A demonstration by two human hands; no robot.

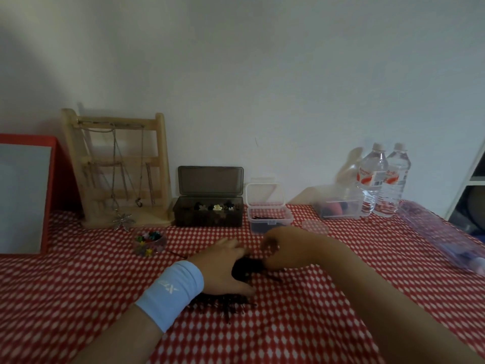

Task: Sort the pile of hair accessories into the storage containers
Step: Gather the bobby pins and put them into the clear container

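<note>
A table (78, 285) in red-and-white checked cloth fills the view. Along the back wall stand a wooden jewellery rack (118, 166), two water bottles (383, 179), an open dark box (208, 206) holding small clips and an open clear box (270, 214) with dark pins. A small dish of coloured clips (149, 243) sits nearer. At centre, the pile of dark hairpins (223, 306) lies under the left hand (223, 266), which rests with fingers fairly straight. The right hand (282, 254), fingers curled, pinches a dark bundle (246, 267) beside the left palm.
</note>
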